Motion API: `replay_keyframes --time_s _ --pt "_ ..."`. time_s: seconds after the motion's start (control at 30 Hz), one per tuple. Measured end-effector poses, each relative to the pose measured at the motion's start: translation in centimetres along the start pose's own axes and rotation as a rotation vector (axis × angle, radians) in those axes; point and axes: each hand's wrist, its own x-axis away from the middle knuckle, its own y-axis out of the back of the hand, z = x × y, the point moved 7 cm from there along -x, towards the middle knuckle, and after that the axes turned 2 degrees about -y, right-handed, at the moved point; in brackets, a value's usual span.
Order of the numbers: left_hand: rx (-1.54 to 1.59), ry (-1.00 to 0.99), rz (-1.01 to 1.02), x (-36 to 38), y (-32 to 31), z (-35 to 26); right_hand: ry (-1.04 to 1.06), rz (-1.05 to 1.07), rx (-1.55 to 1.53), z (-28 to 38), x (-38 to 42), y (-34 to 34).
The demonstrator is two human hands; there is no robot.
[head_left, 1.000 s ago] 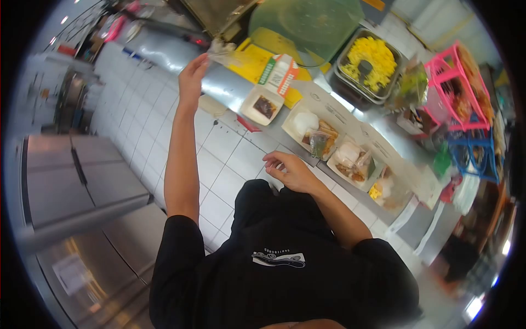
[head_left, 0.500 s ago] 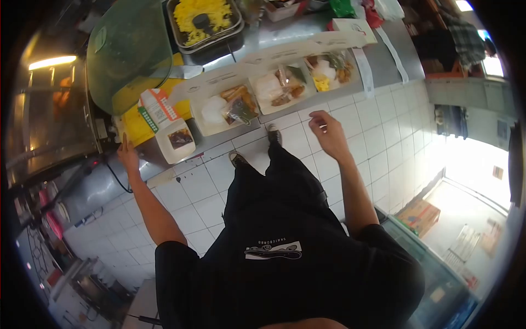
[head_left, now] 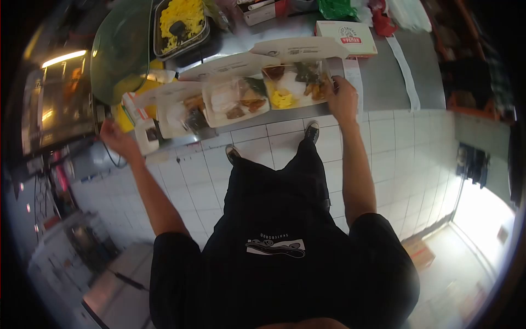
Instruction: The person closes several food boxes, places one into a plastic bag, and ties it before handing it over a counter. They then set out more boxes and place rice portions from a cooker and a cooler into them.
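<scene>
Three open meal boxes stand in a row at the counter's front edge. The right box (head_left: 285, 102) holds rice, yellow shreds and browned pieces; my right hand (head_left: 344, 101) pinches its right side. In the middle box (head_left: 239, 114) are rice, leaves and brown food. Rice and a dark packet sit in the left box (head_left: 167, 129). A small white box (head_left: 147, 138) with a dark packet is left of them, beside an orange-and-green printed carton (head_left: 134, 111). My left hand (head_left: 118, 137), blurred by motion, hovers left of the small box and holds nothing visible.
A metal tray (head_left: 181, 48) of yellow shreds lies behind, near a green translucent lid (head_left: 118, 55). A closed printed box (head_left: 348, 41), paper strips (head_left: 402, 77) and plastic bags (head_left: 408, 13) are at the right. A hot appliance (head_left: 57, 101) stands far left.
The view has shifted right. My right hand has moved up to the right meal box and taken its side. My left hand has moved slightly left and away from the yellow item.
</scene>
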Motion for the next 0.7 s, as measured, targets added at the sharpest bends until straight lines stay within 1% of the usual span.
replay_keyframes --time_s 0.03,0.07,0.13,0.17,0.2,0.27,0.33,0.37,0.43,0.47,0.53,0.57,0.63,0.67,0.7 --pt "0.004 -0.179 0.064 1.7 -2.6 -6.6 0.063 0.006 0.061 -0.4 -0.7 0.0" --pt "-0.01 -0.113 0.148 3.1 -5.4 -11.2 0.08 0.034 0.048 -1.0 -1.1 0.3" --pt "0.025 -0.237 0.25 6.5 -11.1 -22.3 0.062 0.13 0.025 -2.4 -1.9 0.9" --pt "0.186 -0.214 0.374 8.5 -13.9 -27.0 0.078 0.147 0.017 -2.9 -2.2 1.4" --pt "0.139 -0.417 0.424 9.8 -16.6 -30.2 0.059 0.151 -0.032 -3.6 -2.4 1.8" --pt "0.134 -0.55 0.635 12.9 -21.4 -35.4 0.042 0.163 -0.077 -4.0 -2.7 2.1" --pt "0.136 -0.633 0.653 15.0 -25.2 -37.9 0.058 0.174 -0.062 -3.6 -3.0 2.9" --pt "0.136 -0.628 0.651 15.5 -25.7 -38.5 0.061 0.177 -0.059 -3.3 -2.9 3.7" --pt "-0.027 -0.392 1.09 17.1 -28.6 -37.8 -0.168 0.135 -0.26 -3.2 -3.1 6.4" --pt "-0.022 -0.395 1.087 17.7 -28.6 -37.9 -0.166 0.129 -0.258 -3.2 -3.2 7.0" --pt "0.238 -0.354 1.248 21.4 -28.2 -37.5 0.132 -0.201 -0.366 -1.6 -3.0 10.5" --pt "0.243 -0.361 1.246 23.0 -28.3 -36.9 0.134 -0.208 -0.364 -1.6 -2.9 10.1" --pt "0.411 -0.286 1.153 25.4 -27.9 -35.2 0.237 0.077 -0.029 -0.6 -2.4 5.0" --pt "0.41 -0.288 1.144 26.5 -27.4 -34.7 0.2 0.166 0.053 -1.3 -2.2 3.1" --pt "0.331 -0.333 0.96 26.5 -26.4 -34.2 0.216 0.162 0.049 -1.2 -2.2 2.6"
